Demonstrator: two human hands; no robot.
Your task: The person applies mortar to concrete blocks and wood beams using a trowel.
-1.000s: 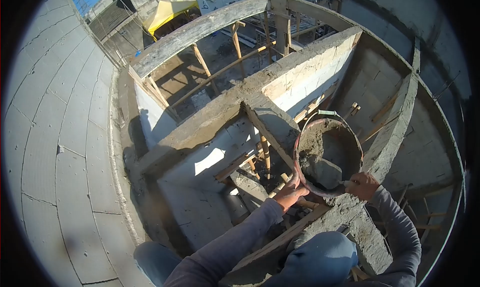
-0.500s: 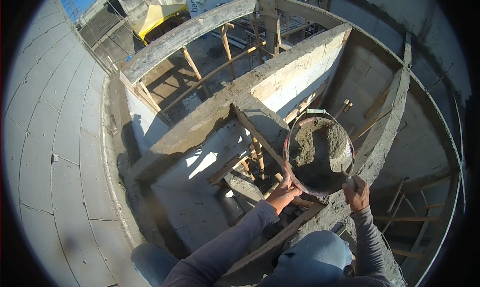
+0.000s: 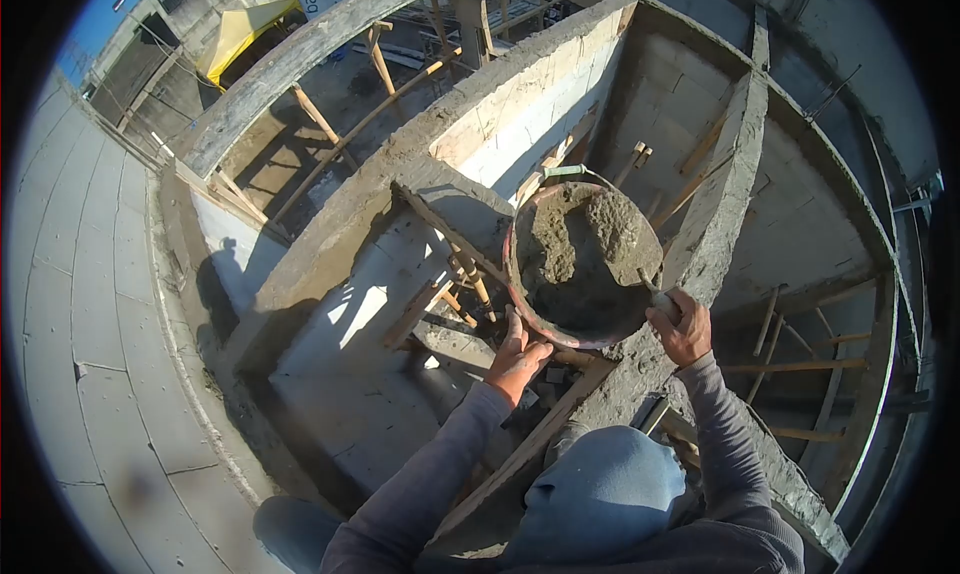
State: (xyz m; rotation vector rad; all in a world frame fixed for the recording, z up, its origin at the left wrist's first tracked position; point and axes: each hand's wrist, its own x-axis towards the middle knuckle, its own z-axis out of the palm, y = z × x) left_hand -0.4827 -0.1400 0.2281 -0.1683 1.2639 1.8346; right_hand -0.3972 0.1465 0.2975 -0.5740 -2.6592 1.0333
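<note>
A round bucket point(image 3: 511, 284) of wet grey mortar point(image 3: 553, 251) rests at the top of the concrete beams, in front of my knees. My left hand point(image 3: 518, 360) has its fingers closed on the near left side of the bucket's rim. In my right hand point(image 3: 683, 331) is the handle of a trowel point(image 3: 660, 298). The trowel's blade lies inside the bucket at the right and is mostly hidden by a heap of mortar. A light-coloured grip point(image 3: 566, 172) on the bucket's wire handle sits at the far rim.
Narrow concrete beams point(image 3: 725, 209) run around deep open bays. Wooden props point(image 3: 470, 282) stand in the bays below. A grey block wall point(image 3: 100, 324) rises at the left. Far off at the upper left is a yellow canopy point(image 3: 240, 39).
The whole view has shifted, so the beams and bucket appear further left and a little higher. Less of the trowel's bare blade shows now. Both hands keep their holds.
</note>
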